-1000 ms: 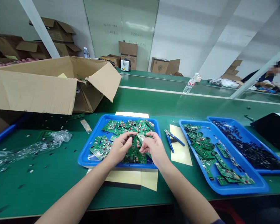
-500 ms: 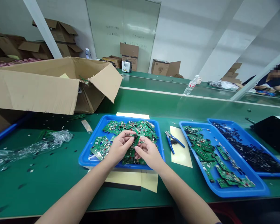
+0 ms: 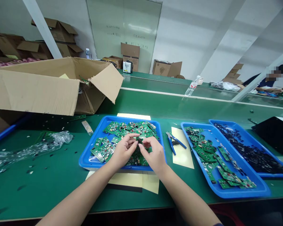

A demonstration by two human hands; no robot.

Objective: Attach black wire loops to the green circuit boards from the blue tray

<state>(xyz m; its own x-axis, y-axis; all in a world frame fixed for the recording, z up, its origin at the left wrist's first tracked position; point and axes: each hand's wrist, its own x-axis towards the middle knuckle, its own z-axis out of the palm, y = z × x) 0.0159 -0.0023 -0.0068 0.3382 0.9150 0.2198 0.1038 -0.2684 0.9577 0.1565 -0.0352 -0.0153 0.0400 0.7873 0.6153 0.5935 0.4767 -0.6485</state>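
Over the front half of a blue tray, both of my hands meet at a small green circuit board with a dark part at its top. My left hand is closed, thumb and fingers pinching the board from the left. From the right, my right hand grips it with thumb and bent forefinger. Fingers cover most of the held board, so its outline is hard to make out. Beneath and behind the hands, a heap of green circuit boards fills the tray.
Blue-handled cutters lie on yellowish paper right of the tray. Further right stand a blue tray of boards and another with black parts. A large open carton and crumpled plastic are at left. A person sits far right.
The held board has turned and shows less of its face between my fingers. My right hand has shifted slightly, its forefinger more raised. The far person has leaned left.
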